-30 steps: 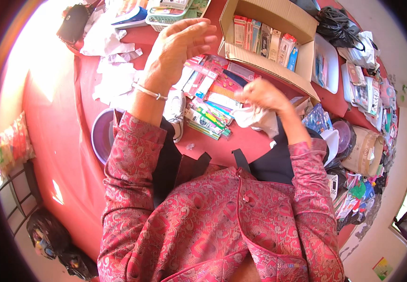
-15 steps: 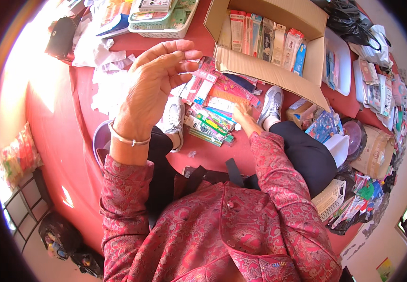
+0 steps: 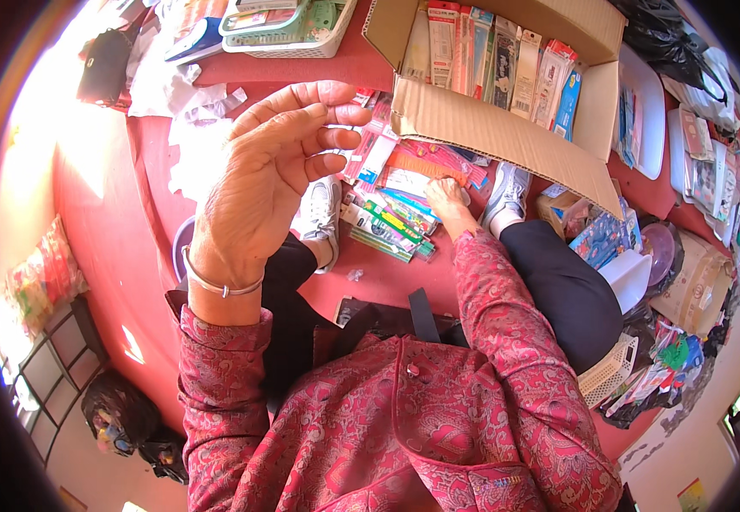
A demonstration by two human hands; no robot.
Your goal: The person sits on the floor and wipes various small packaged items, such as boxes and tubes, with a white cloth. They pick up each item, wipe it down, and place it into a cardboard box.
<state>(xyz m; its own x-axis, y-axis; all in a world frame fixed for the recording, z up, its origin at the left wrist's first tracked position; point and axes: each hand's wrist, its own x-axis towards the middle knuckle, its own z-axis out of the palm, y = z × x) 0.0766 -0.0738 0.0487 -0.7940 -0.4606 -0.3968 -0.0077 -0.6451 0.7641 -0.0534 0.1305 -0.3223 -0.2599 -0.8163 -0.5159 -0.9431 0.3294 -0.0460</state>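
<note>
The pile of flat packets [image 3: 396,209] lies just below the cardboard box [image 3: 506,128], and is touched by the right hand [image 3: 445,196] (grip cannot be told). The left hand [image 3: 272,175] is raised open, empty. Packets could be scattered if tugged; 2 shoes [image 3: 323,218] crowd the pile.

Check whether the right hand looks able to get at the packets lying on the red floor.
Probably yes: the right hand already rests on the pile of packets with nothing between; the left hand is raised, clear of it.
</note>
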